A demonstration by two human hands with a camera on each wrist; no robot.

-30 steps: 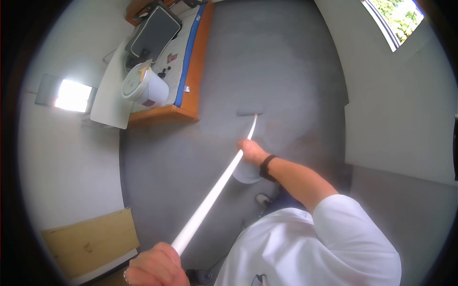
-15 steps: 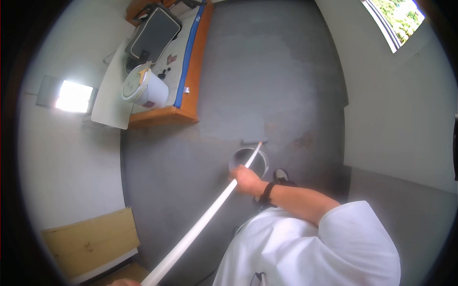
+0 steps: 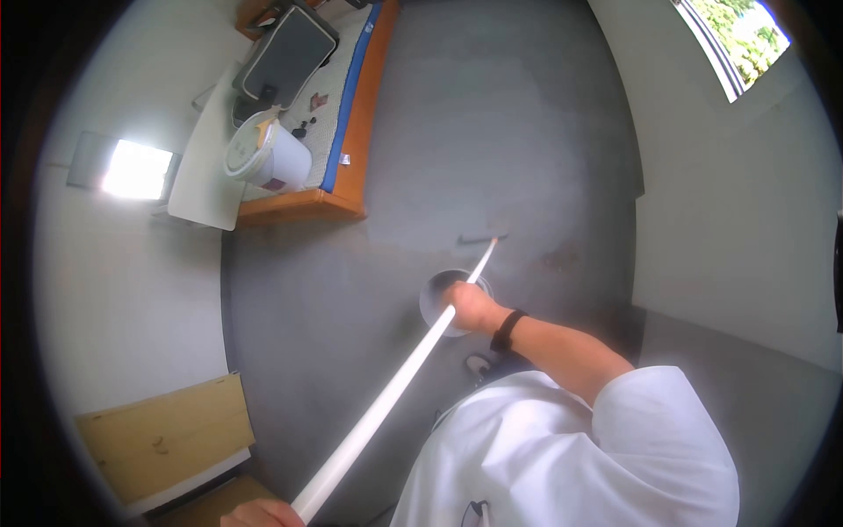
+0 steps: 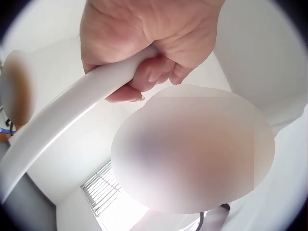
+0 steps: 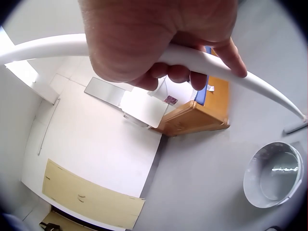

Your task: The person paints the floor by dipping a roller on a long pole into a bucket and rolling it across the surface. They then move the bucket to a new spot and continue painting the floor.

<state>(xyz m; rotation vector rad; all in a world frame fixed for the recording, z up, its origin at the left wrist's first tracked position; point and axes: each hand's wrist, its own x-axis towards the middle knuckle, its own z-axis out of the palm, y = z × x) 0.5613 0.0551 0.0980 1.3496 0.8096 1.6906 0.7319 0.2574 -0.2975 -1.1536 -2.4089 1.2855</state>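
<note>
- head view: the white pole (image 3: pixel 378 411) sloped over the floor (image 3: pixel 474 132), its long axis on a line from seven o'clock to one; the left hand (image 3: pixel 262 513), partly cut off by the frame, held its near end.
- the right hand (image 3: pixel 471 306) gripped the pole farther along, between one and two o'clock from the left hand.
- the grey bar (image 3: pixel 476 239) at the far end lay just past twelve o'clock from the right hand, clearly the nearer of the two; the bar's own length ran roughly nine to three, across the pole.
- the open bucket (image 3: pixel 430 303) showed below the right hand, partly hidden by it; the bar sat apart from it, at about one o'clock, and that offset seemed the relation that counted most.
- left-wrist view: the left hand's fingers were curled round the pole, which left the palm between seven and eight o'clock; neither bar nor bucket could be made out.
- right-wrist view: the right hand's fingers wrapped the pole, which entered from nine o'clock and ran out toward four, to the bar. the bucket stood between four and five o'clock, with a glint inside that looked like liquid.
</note>
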